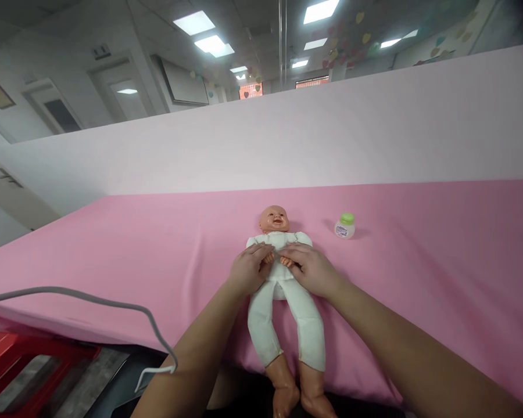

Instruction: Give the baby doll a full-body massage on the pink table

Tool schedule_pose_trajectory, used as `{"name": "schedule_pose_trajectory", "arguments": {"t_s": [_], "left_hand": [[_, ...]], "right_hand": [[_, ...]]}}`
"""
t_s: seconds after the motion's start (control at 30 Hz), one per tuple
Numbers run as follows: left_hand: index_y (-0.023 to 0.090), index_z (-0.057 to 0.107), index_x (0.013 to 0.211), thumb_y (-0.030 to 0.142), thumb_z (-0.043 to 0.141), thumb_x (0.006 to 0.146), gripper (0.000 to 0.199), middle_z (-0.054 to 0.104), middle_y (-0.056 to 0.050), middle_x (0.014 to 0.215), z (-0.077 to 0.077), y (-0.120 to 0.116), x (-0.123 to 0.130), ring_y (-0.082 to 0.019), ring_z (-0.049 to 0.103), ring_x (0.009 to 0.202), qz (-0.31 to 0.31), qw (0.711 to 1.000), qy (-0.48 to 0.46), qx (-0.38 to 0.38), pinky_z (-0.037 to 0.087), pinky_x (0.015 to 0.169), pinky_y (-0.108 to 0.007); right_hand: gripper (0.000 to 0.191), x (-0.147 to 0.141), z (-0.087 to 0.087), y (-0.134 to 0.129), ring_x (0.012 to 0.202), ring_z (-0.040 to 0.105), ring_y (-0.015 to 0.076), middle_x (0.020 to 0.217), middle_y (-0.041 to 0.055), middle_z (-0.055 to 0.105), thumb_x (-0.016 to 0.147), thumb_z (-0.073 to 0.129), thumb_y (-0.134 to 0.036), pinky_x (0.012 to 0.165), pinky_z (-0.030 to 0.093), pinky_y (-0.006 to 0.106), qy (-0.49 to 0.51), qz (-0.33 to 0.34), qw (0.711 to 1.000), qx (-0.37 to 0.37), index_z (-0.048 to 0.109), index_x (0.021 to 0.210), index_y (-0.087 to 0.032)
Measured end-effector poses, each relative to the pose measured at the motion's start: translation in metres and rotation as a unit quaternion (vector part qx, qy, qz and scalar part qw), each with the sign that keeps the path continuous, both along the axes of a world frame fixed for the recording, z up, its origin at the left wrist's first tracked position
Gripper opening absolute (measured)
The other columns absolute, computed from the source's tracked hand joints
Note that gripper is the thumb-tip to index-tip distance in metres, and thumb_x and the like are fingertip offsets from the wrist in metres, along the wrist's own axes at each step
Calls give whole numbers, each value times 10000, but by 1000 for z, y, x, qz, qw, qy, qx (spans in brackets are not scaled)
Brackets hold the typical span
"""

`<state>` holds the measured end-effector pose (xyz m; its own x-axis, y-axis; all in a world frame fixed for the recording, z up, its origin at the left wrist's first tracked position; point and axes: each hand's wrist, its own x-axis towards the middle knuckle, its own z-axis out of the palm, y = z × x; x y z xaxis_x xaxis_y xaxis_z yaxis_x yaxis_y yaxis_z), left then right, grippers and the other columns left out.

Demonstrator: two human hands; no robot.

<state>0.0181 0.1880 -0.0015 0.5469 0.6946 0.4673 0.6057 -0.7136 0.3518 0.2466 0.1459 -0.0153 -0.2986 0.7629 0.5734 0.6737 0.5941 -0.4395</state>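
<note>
A baby doll (281,302) in white cloth clothing lies on its back, its head away from me and its bare feet at the near edge. Both its arms are bent in over the chest. My left hand (249,268) is closed over the doll's arm on the left, and the small doll hand (268,258) shows past my fingers. On the other side my right hand (311,267) curls around the doll's other arm, with that doll hand (286,262) visible under my fingers. My fingertips rest on the white chest.
A small clear jar with a green lid (345,226) stands right of the doll's head on the pink sheet (418,244). A grey cable (91,299) crosses at left above my forearm. A red stool (21,360) is at lower left. A white wall panel (287,145) borders the back.
</note>
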Motion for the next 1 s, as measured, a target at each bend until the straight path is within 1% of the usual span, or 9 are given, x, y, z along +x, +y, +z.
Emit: {"name": "schedule_pose_trajectory", "arguments": {"t_s": [0.13, 0.23, 0.3, 0.43, 0.53, 0.63, 0.77, 0.9, 1.0], "left_hand": [[248, 696, 1297, 320, 619, 965, 349, 774, -57, 1187, 0, 5, -8, -226, 726, 1070, 85, 978, -169, -85, 566, 983, -367], [231, 709, 1233, 350, 650, 952, 311, 751, -67, 1219, -2, 17, -20, -227, 700, 1128, 141, 915, -350, -145, 556, 1004, -368], [218, 702, 1191, 348, 661, 947, 279, 724, -85, 1266, -4, 28, -31, -228, 677, 1180, 165, 858, -454, -175, 551, 1028, -377], [205, 670, 1040, 309, 606, 966, 143, 726, -66, 1077, -12, 51, -52, -190, 713, 1010, 262, 723, -585, -258, 600, 938, -362], [193, 628, 895, 250, 587, 928, 77, 681, -53, 880, -19, 62, -62, -210, 710, 857, 337, 660, -597, -307, 631, 825, -395], [193, 616, 828, 210, 606, 869, 45, 654, -54, 778, -23, 68, -67, -249, 712, 807, 355, 645, -590, -331, 636, 783, -436], [195, 618, 807, 182, 608, 840, 37, 663, -66, 777, -25, 71, -69, -261, 725, 807, 356, 635, -592, -346, 637, 796, -438], [192, 627, 854, 220, 559, 914, 94, 690, -72, 863, -21, 68, -67, -227, 728, 855, 338, 645, -603, -326, 633, 842, -406], [193, 654, 950, 306, 594, 960, 129, 716, -68, 966, -15, 56, -59, -207, 725, 935, 285, 692, -603, -276, 612, 924, -402]], "right_hand": [[330, 12, 4, 0, 1108, 703, 247, 1219, 70, 757, 969, 579, -243, 996, 566, 434, 142, -73, 987, -22, 704, 1274, -253], [328, 29, 4, 6, 1077, 707, 239, 1195, 70, 758, 957, 636, -363, 987, 562, 423, 285, -160, 944, -37, 686, 1260, -248], [336, 43, 1, 14, 1129, 693, 243, 1216, 74, 751, 925, 682, -397, 1033, 540, 435, 391, -205, 895, -56, 688, 1220, -237], [237, 70, -10, 32, 1068, 715, 220, 1140, 60, 749, 910, 693, -348, 925, 615, 379, 605, -253, 736, -168, 668, 1117, -235], [151, 87, -20, 41, 998, 729, 226, 1090, 73, 715, 934, 631, -272, 816, 662, 385, 649, -289, 669, -219, 623, 1081, -237], [131, 98, -28, 46, 947, 737, 229, 1048, 77, 683, 933, 589, -207, 784, 679, 413, 672, -309, 624, -253, 599, 1061, -237], [113, 104, -31, 47, 915, 740, 224, 1032, 72, 674, 930, 594, -196, 781, 681, 437, 687, -307, 601, -269, 592, 1037, -234], [65, 98, -24, 45, 922, 732, 216, 1038, 62, 688, 940, 605, -223, 796, 671, 418, 687, -308, 615, -235, 595, 1000, -246], [102, 85, -12, 39, 981, 725, 205, 1066, 46, 721, 932, 657, -297, 861, 645, 384, 676, -280, 655, -188, 624, 1016, -249]]}}
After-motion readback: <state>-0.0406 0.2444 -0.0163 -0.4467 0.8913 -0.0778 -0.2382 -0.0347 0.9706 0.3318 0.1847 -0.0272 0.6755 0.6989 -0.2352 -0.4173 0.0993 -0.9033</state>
